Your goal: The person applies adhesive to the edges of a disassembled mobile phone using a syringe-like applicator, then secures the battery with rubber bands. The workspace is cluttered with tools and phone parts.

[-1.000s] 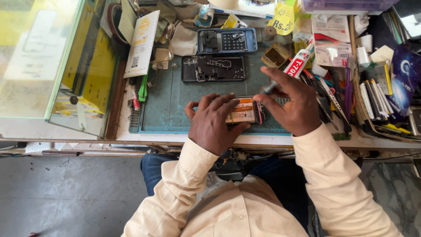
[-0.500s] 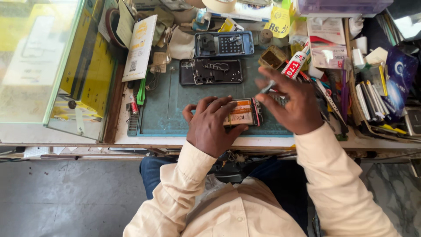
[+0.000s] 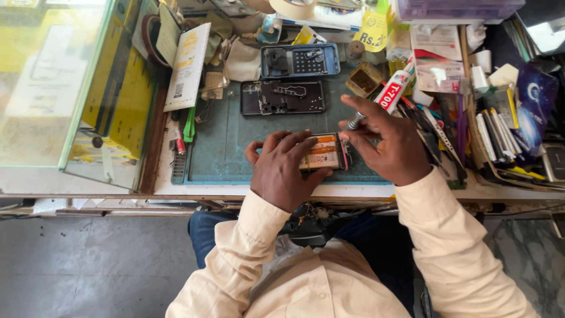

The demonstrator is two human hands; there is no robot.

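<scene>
Gripping a glue tube [image 3: 385,100], the right hand [image 3: 385,144] meets the opened phone [image 3: 322,153]; left hand [image 3: 285,168] presses it flat.

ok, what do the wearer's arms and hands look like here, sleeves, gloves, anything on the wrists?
Both arms are in long cream shirt sleeves, loose, with buttoned cuffs reaching the wrists. The left hand and right hand are bare: no gloves, and no rings or watch that I can see. The shirt is the same cream, worn over dark blue trousers.

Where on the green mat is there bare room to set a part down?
Bare mat lies left of the left hand, between the black phone frame and the mat's near edge. Right of the right hand, tools crowd it.
</scene>
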